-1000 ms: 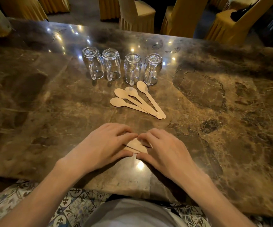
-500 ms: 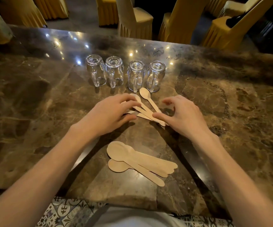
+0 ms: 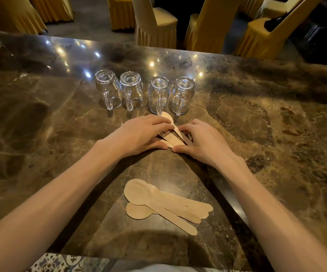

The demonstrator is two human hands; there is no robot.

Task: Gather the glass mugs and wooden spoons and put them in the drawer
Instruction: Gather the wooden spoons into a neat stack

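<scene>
A glossy brown marble table [image 3: 276, 134] fills the view, with chairs in yellow covers [image 3: 154, 26] behind it. Four clear glass mugs [image 3: 145, 93] stand upside down in a row. Just below them, the left hand [image 3: 139, 136] and right hand [image 3: 204, 142] press together around a fan of pale wooden spoons [image 3: 173, 137]. A second spoon pile [image 3: 164, 203] lies nearer the table's edge.

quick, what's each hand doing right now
Left hand: fingers curled over the far wooden spoons, pressing them together.
Right hand: fingers closing on the same spoons from the other side; nothing lifted yet.
</scene>
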